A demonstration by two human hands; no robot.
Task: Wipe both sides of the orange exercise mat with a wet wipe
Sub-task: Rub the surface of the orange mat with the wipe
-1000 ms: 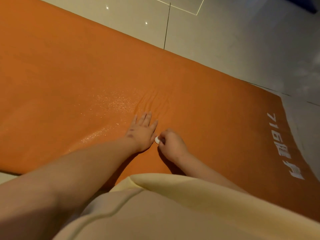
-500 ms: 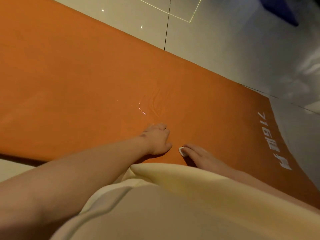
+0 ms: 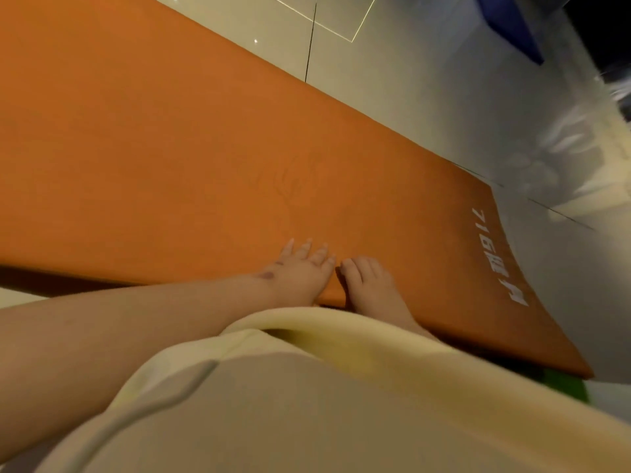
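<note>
One orange mat (image 3: 170, 148) bears two hands: left hand (image 3: 304, 269) spread flat, right hand (image 3: 370, 285) palm-down, its hold impossible to tell.

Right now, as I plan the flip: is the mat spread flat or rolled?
Spread flat. The mat lies open on the floor; no roll or fold shows, though one end runs out of frame.

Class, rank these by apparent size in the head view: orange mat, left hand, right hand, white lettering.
1. orange mat
2. left hand
3. right hand and white lettering: too alike to rank.
</note>
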